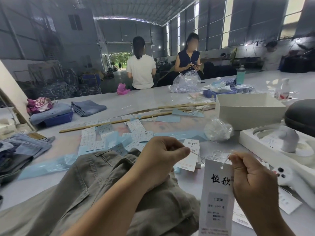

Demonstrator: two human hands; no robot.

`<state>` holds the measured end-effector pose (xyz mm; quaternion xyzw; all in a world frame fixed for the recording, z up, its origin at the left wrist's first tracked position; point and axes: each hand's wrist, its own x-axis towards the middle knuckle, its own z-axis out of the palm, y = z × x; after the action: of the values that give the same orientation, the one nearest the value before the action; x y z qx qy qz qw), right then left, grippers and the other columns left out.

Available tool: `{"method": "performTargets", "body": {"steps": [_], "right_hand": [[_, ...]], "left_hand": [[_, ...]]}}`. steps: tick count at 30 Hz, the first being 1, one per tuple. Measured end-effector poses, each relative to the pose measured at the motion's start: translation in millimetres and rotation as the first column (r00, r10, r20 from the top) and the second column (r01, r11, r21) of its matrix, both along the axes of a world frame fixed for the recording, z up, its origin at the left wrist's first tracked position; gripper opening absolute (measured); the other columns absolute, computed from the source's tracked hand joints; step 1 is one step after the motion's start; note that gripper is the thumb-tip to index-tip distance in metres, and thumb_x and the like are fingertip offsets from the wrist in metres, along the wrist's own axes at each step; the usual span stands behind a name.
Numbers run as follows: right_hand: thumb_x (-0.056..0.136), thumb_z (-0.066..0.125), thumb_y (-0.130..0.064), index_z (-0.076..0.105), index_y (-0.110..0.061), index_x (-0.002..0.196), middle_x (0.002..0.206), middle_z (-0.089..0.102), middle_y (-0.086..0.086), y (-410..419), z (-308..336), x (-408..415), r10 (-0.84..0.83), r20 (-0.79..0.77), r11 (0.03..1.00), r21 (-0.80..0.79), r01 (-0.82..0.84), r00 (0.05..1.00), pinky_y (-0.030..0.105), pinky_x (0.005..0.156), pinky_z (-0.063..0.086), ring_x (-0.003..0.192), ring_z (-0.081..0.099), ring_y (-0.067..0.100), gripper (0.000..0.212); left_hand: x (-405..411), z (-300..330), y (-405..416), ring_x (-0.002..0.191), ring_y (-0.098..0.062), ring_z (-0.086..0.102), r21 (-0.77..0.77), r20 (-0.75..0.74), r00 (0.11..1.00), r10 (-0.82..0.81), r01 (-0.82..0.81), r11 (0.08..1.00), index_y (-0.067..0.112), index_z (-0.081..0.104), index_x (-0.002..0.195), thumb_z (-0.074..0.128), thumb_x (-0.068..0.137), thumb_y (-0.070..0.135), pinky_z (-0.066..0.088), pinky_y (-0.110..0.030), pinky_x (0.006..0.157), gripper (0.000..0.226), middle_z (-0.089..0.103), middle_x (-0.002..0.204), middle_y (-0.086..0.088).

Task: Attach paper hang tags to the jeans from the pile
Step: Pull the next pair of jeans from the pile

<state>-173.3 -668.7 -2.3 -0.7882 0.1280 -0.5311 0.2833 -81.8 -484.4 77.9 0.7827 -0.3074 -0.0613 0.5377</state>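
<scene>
Olive-grey jeans (95, 181) lie crumpled on the table right in front of me. My left hand (162, 155) hovers over them and pinches one end of a thin white string (200, 156). The other end of the string is pinched by my right hand (252, 178), together with the top of a white paper hang tag (217, 195) with black characters that dangles from its punched hole. A small stack of similar tags (190, 155) lies behind my hands. Blue jeans (25, 147) are piled at the left edge.
Sticker sheets (95, 137) and blue backing paper litter the mid-table, with wooden sticks (110, 122), a plastic bag (218, 129), a white box (248, 109) and a white tray (276, 147) at right. Folded jeans (88, 108) sit farther back. Two people stand beyond the table.
</scene>
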Motion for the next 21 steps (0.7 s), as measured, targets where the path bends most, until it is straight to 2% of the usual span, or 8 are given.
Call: {"method": "performTargets", "body": {"steps": [3, 7, 9, 11, 13, 15, 18, 21], "right_hand": [[0.092, 0.050, -0.023, 0.070, -0.007, 0.084, 0.056, 0.055, -0.002, -2, -4, 0, -0.001, -0.015, 1.000, -0.008, 0.000, 1.000, 0.033, 0.054, 0.037, 0.055, 0.054, 0.031, 0.026], [0.093, 0.048, -0.029, 0.072, -0.006, 0.085, 0.063, 0.062, 0.000, 10, -7, 4, 0.029, 0.001, 0.998, -0.062, -0.029, 1.000, 0.032, 0.055, 0.045, 0.059, 0.057, 0.030, 0.034], [0.093, 0.043, -0.031, 0.071, -0.006, 0.083, 0.062, 0.063, 0.001, 18, -9, 6, 0.044, -0.011, 0.993, -0.108, -0.045, 0.999, 0.032, 0.053, 0.044, 0.059, 0.056, 0.028, 0.038], [0.094, 0.045, -0.028, 0.069, -0.008, 0.080, 0.060, 0.063, 0.000, 23, -13, 8, 0.060, -0.039, 0.989, -0.131, -0.064, 0.997, 0.032, 0.050, 0.044, 0.058, 0.055, 0.027, 0.033], [0.094, 0.045, -0.028, 0.068, -0.009, 0.080, 0.060, 0.063, 0.001, 26, -17, 11, 0.076, -0.052, 0.987, -0.135, -0.082, 0.996, 0.033, 0.050, 0.043, 0.058, 0.054, 0.027, 0.033], [0.094, 0.041, -0.032, 0.068, -0.009, 0.079, 0.059, 0.064, 0.002, 27, -20, 15, 0.073, -0.066, 0.987, -0.142, -0.081, 0.995, 0.033, 0.050, 0.044, 0.056, 0.055, 0.028, 0.039], [0.093, 0.043, -0.028, 0.068, -0.008, 0.077, 0.058, 0.064, 0.006, 23, -20, 18, 0.028, -0.085, 0.986, -0.164, -0.042, 0.996, 0.032, 0.049, 0.043, 0.053, 0.055, 0.030, 0.036], [0.090, 0.051, -0.017, 0.065, -0.008, 0.076, 0.058, 0.061, 0.006, 12, -21, 20, -0.012, -0.120, 0.992, -0.129, -0.004, 0.993, 0.026, 0.048, 0.033, 0.052, 0.049, 0.028, 0.022]], "left_hand": [[6, 0, -3, 0.050, -0.004, 0.051, -0.119, -0.271, 0.963, -0.005, -0.029, 0.992, 0.024, 0.077, 0.068, 0.075, 0.087, 0.020, 0.051, -0.022, 0.051, 0.019, 0.057, 0.053, 0.009], [10, -5, -12, 0.069, -0.013, 0.051, -0.309, -0.585, 0.807, -0.080, -0.130, 0.942, 0.021, 0.076, 0.063, 0.076, 0.082, 0.018, 0.050, -0.028, 0.058, 0.019, 0.058, 0.070, 0.003], [13, -7, -18, 0.073, -0.016, 0.053, -0.384, -0.670, 0.730, -0.135, -0.185, 0.905, 0.017, 0.073, 0.070, 0.075, 0.082, 0.018, 0.050, -0.030, 0.064, 0.013, 0.060, 0.077, 0.000], [14, -8, -26, 0.068, -0.015, 0.058, -0.431, -0.717, 0.669, -0.195, -0.205, 0.879, 0.013, 0.066, 0.082, 0.072, 0.086, 0.018, 0.051, -0.030, 0.063, 0.008, 0.066, 0.078, -0.003], [15, -9, -33, 0.062, -0.015, 0.061, -0.449, -0.721, 0.657, -0.221, -0.199, 0.871, 0.011, 0.063, 0.087, 0.068, 0.091, 0.018, 0.053, -0.030, 0.060, 0.010, 0.071, 0.077, -0.004], [18, -10, -40, 0.062, -0.015, 0.063, -0.378, -0.651, 0.741, -0.164, -0.129, 0.917, 0.011, 0.063, 0.090, 0.065, 0.094, 0.023, 0.055, -0.029, 0.060, 0.013, 0.072, 0.073, -0.002], [19, -13, -47, 0.069, -0.014, 0.065, -0.126, -0.442, 0.886, -0.142, 0.095, 0.987, 0.015, 0.063, 0.094, 0.062, 0.095, 0.036, 0.054, -0.026, 0.061, 0.021, 0.073, 0.080, 0.000], [17, -21, -51, 0.073, -0.014, 0.069, 0.149, -0.399, 0.888, -0.228, 0.309, 0.939, 0.017, 0.065, 0.100, 0.071, 0.088, 0.039, 0.054, -0.025, 0.060, 0.026, 0.073, 0.087, -0.002]]}}
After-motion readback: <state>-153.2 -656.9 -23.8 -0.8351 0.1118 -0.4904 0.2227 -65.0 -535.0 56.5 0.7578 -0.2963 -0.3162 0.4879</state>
